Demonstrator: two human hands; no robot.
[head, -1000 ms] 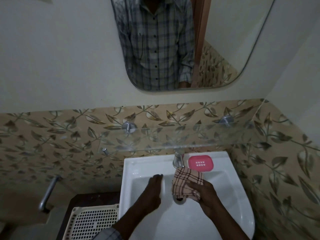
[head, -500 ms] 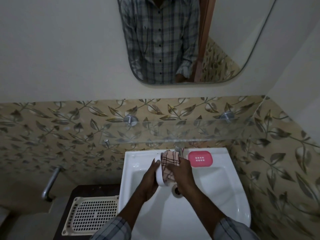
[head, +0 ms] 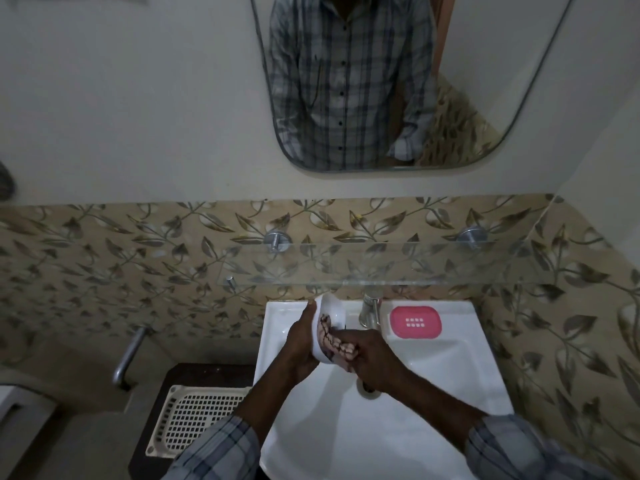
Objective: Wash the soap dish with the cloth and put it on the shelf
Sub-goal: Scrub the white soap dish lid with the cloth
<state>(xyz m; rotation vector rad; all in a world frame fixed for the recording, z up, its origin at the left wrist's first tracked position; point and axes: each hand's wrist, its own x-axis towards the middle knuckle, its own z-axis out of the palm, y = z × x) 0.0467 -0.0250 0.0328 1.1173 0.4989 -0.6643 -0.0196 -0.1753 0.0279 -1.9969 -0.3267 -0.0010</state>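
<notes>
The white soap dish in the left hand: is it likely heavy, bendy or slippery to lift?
Probably light: the left hand alone holds the white oval plastic soap dish on edge. Probably stiff: it shows no bending while the right hand presses the checked cloth inside. Perhaps slippery: smooth surface.

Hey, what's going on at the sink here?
A person stands at a white sink, washing a soap dish. The left hand holds it tilted on edge over the basin, while the right hand grips a checked cloth and presses it into the dish. A pink piece, probably its drainer insert, lies on the ledge right of the tap. The dish is not yet on the glass shelf above.
</notes>
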